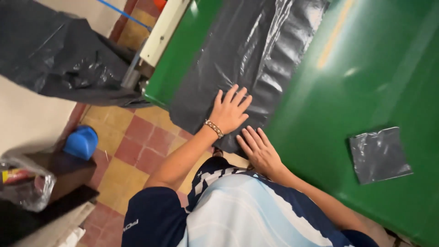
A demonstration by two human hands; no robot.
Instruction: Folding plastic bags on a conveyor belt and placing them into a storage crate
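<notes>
The long black plastic sheet (238,59) runs from top centre down to mid-frame on the green table (366,82), under both my palms. My left hand (230,111) and right hand (257,148) lie flat, fingers spread, clamping nothing. A folded black bag (378,154) sits well apart, lower right.

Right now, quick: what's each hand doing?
Left hand: open, flat, palm pressing on the long dark grey plastic sheet.
Right hand: open, fingers spread flat on the same sheet's near edge, holding nothing.

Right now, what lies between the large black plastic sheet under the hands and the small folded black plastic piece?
Only bare green tabletop separates large black plastic sheet from small folded black plastic piece, head view.
</notes>
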